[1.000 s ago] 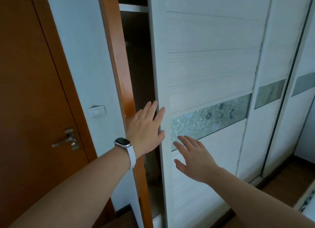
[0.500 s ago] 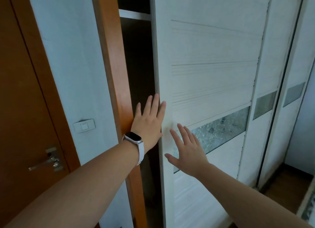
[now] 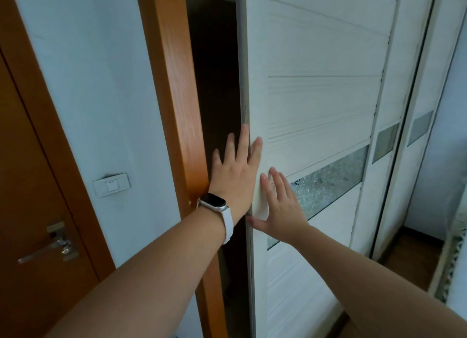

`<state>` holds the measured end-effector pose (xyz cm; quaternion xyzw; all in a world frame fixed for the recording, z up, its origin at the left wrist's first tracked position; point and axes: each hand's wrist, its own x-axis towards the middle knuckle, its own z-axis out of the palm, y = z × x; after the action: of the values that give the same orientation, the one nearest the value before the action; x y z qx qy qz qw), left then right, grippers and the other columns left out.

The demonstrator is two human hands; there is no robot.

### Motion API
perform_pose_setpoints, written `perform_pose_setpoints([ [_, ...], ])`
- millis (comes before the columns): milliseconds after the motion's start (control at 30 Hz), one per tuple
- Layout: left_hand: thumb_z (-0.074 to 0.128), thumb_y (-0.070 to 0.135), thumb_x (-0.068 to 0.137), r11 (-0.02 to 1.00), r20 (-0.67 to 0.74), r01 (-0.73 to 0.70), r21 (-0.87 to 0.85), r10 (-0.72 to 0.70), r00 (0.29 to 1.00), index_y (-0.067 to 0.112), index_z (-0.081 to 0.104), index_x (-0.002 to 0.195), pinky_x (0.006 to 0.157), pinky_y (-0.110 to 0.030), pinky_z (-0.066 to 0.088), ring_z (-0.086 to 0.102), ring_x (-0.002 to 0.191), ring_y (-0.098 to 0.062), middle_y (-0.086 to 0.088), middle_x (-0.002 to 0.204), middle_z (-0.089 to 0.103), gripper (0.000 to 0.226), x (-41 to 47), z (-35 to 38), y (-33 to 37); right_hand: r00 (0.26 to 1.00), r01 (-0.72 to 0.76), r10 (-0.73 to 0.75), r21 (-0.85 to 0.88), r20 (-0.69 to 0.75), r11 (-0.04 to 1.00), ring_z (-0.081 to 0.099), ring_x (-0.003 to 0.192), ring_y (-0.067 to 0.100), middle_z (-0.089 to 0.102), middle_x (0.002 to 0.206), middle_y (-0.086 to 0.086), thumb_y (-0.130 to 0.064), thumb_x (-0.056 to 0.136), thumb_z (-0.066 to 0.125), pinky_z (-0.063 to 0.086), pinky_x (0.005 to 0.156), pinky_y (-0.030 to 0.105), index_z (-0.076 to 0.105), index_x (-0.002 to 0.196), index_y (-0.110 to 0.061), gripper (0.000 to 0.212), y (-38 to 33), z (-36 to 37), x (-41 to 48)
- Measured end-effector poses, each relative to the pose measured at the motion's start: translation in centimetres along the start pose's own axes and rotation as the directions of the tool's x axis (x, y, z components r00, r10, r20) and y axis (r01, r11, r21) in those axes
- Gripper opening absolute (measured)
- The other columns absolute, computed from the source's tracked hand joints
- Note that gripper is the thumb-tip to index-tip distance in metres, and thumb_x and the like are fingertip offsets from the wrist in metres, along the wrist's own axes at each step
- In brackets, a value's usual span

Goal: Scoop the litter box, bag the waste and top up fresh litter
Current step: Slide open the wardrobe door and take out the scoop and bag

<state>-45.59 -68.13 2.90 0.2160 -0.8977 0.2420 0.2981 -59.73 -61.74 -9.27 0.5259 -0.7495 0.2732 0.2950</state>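
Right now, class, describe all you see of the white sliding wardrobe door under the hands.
The white sliding wardrobe door looks like grooved painted wood with a frosted patterned glass band across it. Upright and partly open, it leaves a dark gap beside the orange wooden frame. The left hand lies at its left edge; the right hand spreads flat on its face.

Soft, cool daylight, even; source out of view. White sliding door (image 3: 323, 100) bright, slightly washed. Beside it the gap (image 3: 214, 85) near black, nothing readable inside. Faint soft shadow under right hand (image 3: 284, 212). Wide-angle bend: orange frame (image 3: 171, 85) leans, panel lines splay. Corners slightly soft.
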Motion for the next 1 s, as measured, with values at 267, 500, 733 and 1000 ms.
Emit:
perform_pose_setpoints([
  [267,0.056,0.028,0.094,0.985,-0.078,-0.003,-0.174,-0.01,0.997,0.017,0.01,0.154,0.112,-0.047,0.035,0.019,0.146,-0.039,-0.017,0.163,-0.001,0.077,1.1,1.7,1.8,0.999,0.017,-0.017,0.001,-0.028,1.0,0.018,0.146,0.038,0.021,0.157,0.021,-0.069,0.073,0.062,0.031,0.111,0.056,0.019,0.152,-0.011,0.107,2.5,0.6,0.6],
  [500,0.056,0.022,0.093,0.97,-0.131,-0.067,-0.234,0.037,0.991,0.014,0.013,0.154,0.112,-0.045,0.036,0.021,0.146,-0.036,-0.015,0.163,0.0,0.075,3.2,3.5,3.1,0.997,0.027,-0.028,-0.025,-0.067,0.999,0.017,0.146,0.041,0.023,0.155,0.026,-0.066,0.074,0.064,0.026,0.114,0.056,0.017,0.149,-0.009,0.105,6.1,1.8,1.6],
  [733,0.063,0.015,0.092,0.815,-0.114,-0.104,-0.57,0.048,0.992,0.022,0.007,0.156,0.111,-0.026,0.026,0.019,0.148,-0.02,0.007,0.164,-0.009,0.085,5.8,8.3,5.6,0.999,0.018,-0.021,-0.062,-0.046,0.998,0.012,0.147,0.038,0.017,0.158,0.022,-0.071,0.079,0.053,0.018,0.119,0.049,0.012,0.151,-0.011,0.102,11.3,2.4,2.4],
  [1000,0.064,0.038,0.088,0.893,-0.232,-0.293,-0.342,0.222,0.947,0.014,0.012,0.155,0.119,-0.04,0.017,0.013,0.15,-0.024,-0.006,0.164,0.009,0.088,11.8,12.9,7.3,0.992,0.082,-0.084,-0.026,-0.089,0.996,0.01,0.147,0.039,0.014,0.159,0.022,-0.07,0.08,0.053,0.026,0.112,0.06,0.005,0.152,-0.016,0.102,18.5,3.0,3.6],
])
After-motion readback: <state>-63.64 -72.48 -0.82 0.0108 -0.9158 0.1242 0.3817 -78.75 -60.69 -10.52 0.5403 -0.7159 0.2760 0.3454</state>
